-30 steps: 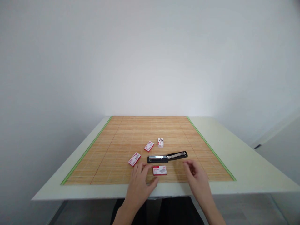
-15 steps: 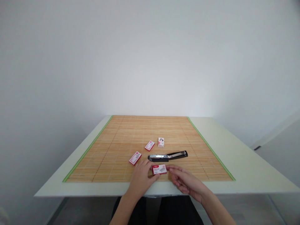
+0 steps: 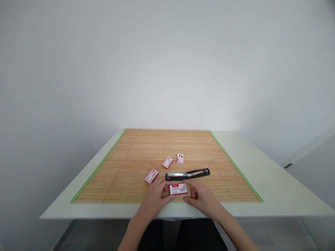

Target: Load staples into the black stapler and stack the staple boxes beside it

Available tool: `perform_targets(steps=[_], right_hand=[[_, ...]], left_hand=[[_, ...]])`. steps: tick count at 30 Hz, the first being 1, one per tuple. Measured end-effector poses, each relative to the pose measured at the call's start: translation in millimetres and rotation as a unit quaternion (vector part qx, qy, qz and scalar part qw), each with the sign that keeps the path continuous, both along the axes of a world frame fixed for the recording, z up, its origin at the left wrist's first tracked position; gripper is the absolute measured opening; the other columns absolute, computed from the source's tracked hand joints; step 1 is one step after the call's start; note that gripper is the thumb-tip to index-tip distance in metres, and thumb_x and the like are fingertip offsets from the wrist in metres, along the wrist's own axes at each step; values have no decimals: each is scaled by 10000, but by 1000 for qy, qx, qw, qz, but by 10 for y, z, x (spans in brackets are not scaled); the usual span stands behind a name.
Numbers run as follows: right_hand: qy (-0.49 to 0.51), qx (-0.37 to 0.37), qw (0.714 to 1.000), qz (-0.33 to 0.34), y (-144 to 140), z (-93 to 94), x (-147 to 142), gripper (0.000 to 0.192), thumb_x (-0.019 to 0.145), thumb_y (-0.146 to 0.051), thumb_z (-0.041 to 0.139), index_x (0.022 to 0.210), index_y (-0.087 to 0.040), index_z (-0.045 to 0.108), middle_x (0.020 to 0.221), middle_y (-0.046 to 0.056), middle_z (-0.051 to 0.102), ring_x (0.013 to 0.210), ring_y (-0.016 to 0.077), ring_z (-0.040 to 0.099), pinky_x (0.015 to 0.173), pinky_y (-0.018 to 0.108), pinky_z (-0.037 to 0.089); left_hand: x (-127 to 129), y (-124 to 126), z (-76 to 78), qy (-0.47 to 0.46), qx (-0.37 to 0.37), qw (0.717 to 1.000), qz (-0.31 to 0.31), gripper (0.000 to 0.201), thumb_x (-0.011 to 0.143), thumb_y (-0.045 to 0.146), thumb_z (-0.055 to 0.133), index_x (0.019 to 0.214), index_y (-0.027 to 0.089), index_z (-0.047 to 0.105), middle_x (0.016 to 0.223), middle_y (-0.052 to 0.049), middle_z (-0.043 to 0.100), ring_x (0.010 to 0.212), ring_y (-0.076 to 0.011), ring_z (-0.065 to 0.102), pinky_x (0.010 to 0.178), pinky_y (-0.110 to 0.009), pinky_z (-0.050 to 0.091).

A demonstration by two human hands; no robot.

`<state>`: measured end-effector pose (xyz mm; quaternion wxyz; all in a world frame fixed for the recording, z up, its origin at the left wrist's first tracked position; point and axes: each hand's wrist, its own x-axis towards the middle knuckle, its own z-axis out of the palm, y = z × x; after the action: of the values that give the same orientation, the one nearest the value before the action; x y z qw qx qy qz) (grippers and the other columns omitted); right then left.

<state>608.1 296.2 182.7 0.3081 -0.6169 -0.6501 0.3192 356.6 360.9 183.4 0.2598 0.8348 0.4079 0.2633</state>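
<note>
A red and white staple box (image 3: 178,189) lies near the front edge of the bamboo mat, with a plain white strip at its left end. My left hand (image 3: 155,197) is at that end, thumb and fingers apart. Around the right end, my right hand (image 3: 202,197) holds its thumb and forefinger apart, close to the box. Just behind lies a black stapler (image 3: 187,174), its top swung back so that the metal staple channel shows.
Two more flat red and white boxes, a left box (image 3: 151,176) and a middle box (image 3: 167,162), lie on the bamboo mat (image 3: 125,188). A small white box (image 3: 180,159) with a dark picture stands beyond the stapler. The white table (image 3: 282,195) extends to the right.
My right hand has turned, and its thumb and forefinger have spread around the box's right end. My left thumb has drawn back slightly to the left. The white strip now shows more plainly.
</note>
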Motion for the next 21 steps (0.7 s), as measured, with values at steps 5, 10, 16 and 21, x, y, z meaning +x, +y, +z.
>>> perform_targets(steps=[5,10,16,21], right_hand=[[-64,23,998,7,16,38,44,341,886,-325,661,1224,-296,701,667,-53,580,615,161,551,574,261,308],[-59,29,998,10,5,66,182,351,876,-315,664,1224,-283,697,669,-52,585,623,167,559,578,265,324],[-70,7,998,0,-17,77,212,385,869,-326,682,1248,-261,667,685,-53,584,630,169,566,575,269,329],[-80,15,997,-1,1,166,142,454,884,-356,692,1321,-252,627,687,-58,571,642,164,559,593,269,343]], left_hand=[[-101,30,5,10,-8,1000,0,244,848,354,776,1061,263,698,955,-4,645,918,-212,603,842,-327,441],[-112,14,12,10,-4,1000,8,223,857,361,761,1036,250,691,960,-12,644,924,-217,599,842,-329,443],[-125,-8,9,8,4,1000,9,249,868,361,751,1078,249,677,975,-18,649,946,-223,605,857,-335,451],[-139,-23,-37,-1,13,1000,5,380,807,403,817,1125,261,664,985,-13,655,946,-228,613,868,-351,471]])
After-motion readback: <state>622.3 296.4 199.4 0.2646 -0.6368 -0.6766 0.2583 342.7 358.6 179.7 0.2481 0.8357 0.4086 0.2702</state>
